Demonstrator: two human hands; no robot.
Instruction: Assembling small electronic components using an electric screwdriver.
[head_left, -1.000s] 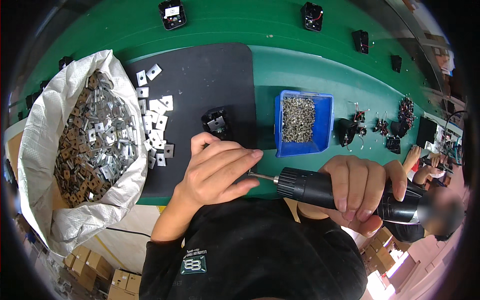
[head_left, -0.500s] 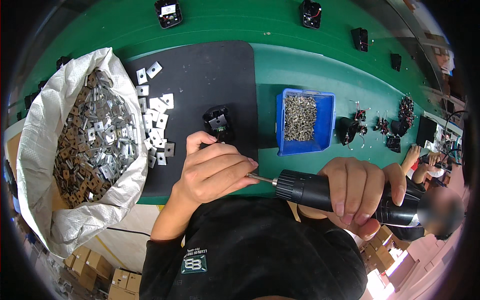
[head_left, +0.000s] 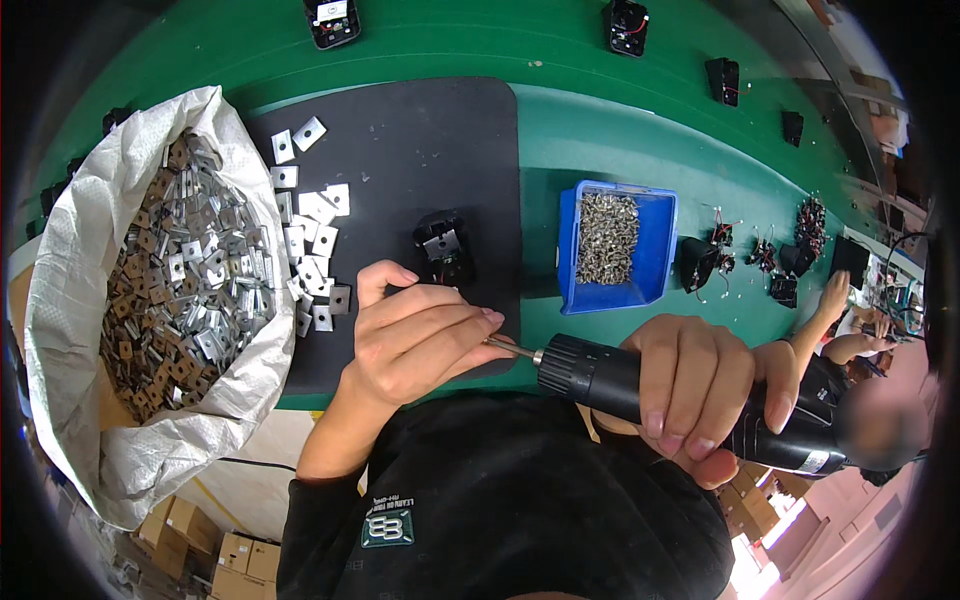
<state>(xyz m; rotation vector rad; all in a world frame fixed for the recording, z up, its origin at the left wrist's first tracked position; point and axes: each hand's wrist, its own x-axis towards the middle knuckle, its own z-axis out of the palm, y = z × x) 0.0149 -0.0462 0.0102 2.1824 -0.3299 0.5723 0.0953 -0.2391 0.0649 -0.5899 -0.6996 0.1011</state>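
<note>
My right hand [head_left: 700, 385] is wrapped round a black electric screwdriver [head_left: 590, 372], held level with its bit [head_left: 515, 347] pointing left. My left hand [head_left: 425, 335] is closed in a pinch at the bit's tip; whatever the fingertips hold is hidden. Just beyond the left hand, a black plastic housing [head_left: 437, 235] sits on the dark mat [head_left: 400, 150], with a square metal plate [head_left: 441, 245] lying inside it. Several more square plates with a centre hole [head_left: 325, 240] lie loose on the mat to the left.
A white woven sack [head_left: 75, 300] full of metal plates stands at the left. Right of the mat is a blue bin [head_left: 655, 245] of screws. Wired black parts [head_left: 700, 262] lie farther right, near another person's arm [head_left: 825, 310]. More housings [head_left: 627, 27] line the green far strip.
The screwdriver and my right hand have shifted slightly left, and the tool tilts a little more. My left hand stays pinched at the bit's tip. The other person's arm has reached farther forward.
</note>
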